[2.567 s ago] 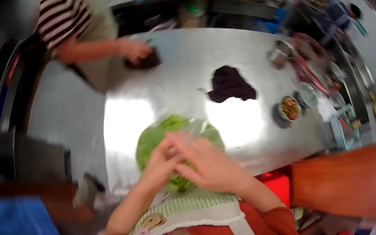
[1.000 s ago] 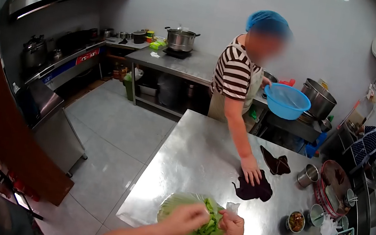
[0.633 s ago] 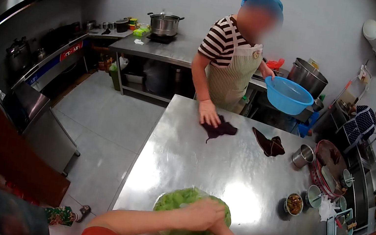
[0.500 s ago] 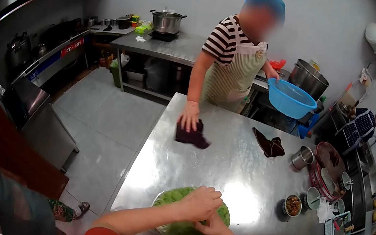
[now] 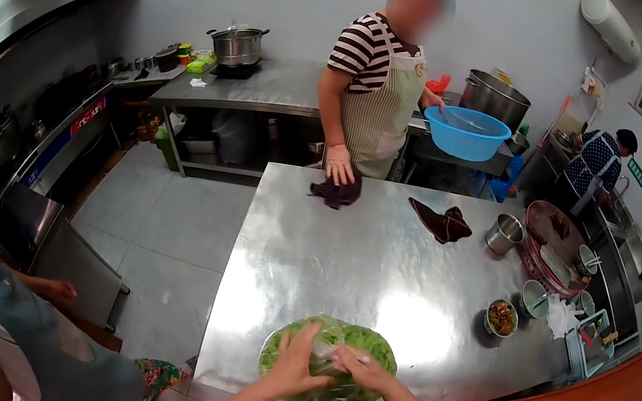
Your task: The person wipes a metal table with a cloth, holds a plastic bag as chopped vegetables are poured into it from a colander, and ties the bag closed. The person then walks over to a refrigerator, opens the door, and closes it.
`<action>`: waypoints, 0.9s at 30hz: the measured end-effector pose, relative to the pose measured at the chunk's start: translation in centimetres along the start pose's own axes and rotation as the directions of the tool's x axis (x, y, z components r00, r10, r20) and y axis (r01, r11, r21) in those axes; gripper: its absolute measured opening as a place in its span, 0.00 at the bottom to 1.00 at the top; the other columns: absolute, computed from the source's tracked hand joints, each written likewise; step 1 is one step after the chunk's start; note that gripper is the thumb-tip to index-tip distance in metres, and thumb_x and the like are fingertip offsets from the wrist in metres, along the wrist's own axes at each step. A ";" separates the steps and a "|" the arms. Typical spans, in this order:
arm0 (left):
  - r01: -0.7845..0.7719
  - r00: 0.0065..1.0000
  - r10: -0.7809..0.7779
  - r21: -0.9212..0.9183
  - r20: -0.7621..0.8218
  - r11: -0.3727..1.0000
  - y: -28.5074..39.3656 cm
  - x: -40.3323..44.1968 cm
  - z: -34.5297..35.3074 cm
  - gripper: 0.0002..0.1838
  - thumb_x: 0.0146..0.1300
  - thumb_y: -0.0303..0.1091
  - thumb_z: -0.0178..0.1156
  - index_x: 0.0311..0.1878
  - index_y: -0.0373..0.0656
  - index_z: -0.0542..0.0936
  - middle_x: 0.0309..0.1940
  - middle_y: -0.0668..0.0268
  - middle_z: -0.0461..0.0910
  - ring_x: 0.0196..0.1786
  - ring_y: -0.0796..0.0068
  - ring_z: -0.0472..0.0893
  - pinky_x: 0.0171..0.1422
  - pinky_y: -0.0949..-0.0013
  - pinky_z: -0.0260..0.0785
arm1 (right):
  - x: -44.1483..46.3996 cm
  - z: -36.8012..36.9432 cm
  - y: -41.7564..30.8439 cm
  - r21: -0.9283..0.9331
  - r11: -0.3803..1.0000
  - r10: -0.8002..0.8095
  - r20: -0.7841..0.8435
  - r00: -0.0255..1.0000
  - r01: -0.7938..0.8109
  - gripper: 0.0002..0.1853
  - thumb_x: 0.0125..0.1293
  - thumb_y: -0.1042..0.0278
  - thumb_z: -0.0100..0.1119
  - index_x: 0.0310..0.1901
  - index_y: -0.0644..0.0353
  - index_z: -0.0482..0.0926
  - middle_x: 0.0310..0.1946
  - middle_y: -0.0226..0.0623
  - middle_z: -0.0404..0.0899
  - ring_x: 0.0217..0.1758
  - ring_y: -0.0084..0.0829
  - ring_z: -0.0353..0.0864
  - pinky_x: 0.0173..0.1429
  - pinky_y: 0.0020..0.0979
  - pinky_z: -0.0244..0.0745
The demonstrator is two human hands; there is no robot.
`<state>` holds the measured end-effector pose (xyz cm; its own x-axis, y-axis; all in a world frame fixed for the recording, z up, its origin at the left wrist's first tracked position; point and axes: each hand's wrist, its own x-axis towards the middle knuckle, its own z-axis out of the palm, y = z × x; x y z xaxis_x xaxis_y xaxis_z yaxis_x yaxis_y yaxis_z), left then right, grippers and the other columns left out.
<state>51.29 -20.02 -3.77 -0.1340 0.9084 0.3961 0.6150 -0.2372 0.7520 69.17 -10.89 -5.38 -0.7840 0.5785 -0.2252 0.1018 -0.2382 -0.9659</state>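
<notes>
A clear plastic bag of green leafy vegetables (image 5: 365,340) rests at the near edge of the steel table, right in front of me. My left hand (image 5: 297,365) lies against the bag's left side, its fingers spread. With closed fingers my right hand (image 5: 361,367) pinches the gathered plastic at the top of the bag. Across the table a co-worker's hand (image 5: 340,163) presses a dark cloth (image 5: 336,192) near the far edge. That person's other hand holds a light blue basin (image 5: 466,136).
On the steel table (image 5: 328,261) are a brown cloth (image 5: 440,222), a metal pot (image 5: 505,234), a bowl of food (image 5: 501,317) and a blue basket (image 5: 590,343). A round red-rimmed tray (image 5: 531,257) stands at the right. Another person stands at my left.
My hands, crossed together over the bag before, are now apart, the left one spread. The co-worker's hand has moved the dark cloth toward the far edge. A person has come further into view at left.
</notes>
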 end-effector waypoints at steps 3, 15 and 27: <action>0.041 0.945 -0.053 0.043 0.322 0.998 -2.8 -0.4 -0.2 0.31 0.54 0.38 0.65 0.63 0.46 0.69 0.63 0.59 0.71 0.74 0.54 0.59 0.75 0.35 0.35 | 0.3 -1.6 -0.6 -0.302 0.920 -0.173 0.256 0.951 0.249 0.15 0.74 0.59 0.49 0.47 0.61 0.79 0.33 0.29 0.75 0.37 0.21 0.72 0.44 0.26 0.70; 0.061 0.895 0.007 -0.140 0.446 0.988 -3.8 1.3 -2.5 0.17 0.68 0.43 0.49 0.44 0.39 0.79 0.56 0.57 0.74 0.67 0.52 0.66 0.70 0.50 0.51 | -0.9 1.7 -3.0 -0.911 0.163 -0.712 0.158 0.684 0.380 0.07 0.55 0.71 0.64 0.34 0.56 0.77 0.31 0.35 0.80 0.34 0.39 0.80 0.39 0.36 0.72; 0.496 0.710 -0.143 -0.346 0.689 0.796 -3.2 2.7 -2.5 0.21 0.65 0.39 0.53 0.59 0.39 0.76 0.53 0.63 0.77 0.57 0.72 0.74 0.63 0.70 0.64 | -2.0 2.7 -2.7 -0.932 0.025 -0.859 0.164 0.485 0.360 0.09 0.54 0.73 0.65 0.36 0.57 0.76 0.32 0.37 0.80 0.30 0.38 0.79 0.33 0.36 0.71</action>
<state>47.02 -17.66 -3.83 0.3525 0.9165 -0.1890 0.1540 0.1424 0.9778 68.83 -13.48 -2.00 -0.5683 0.3572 0.7412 0.2910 0.9299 -0.2250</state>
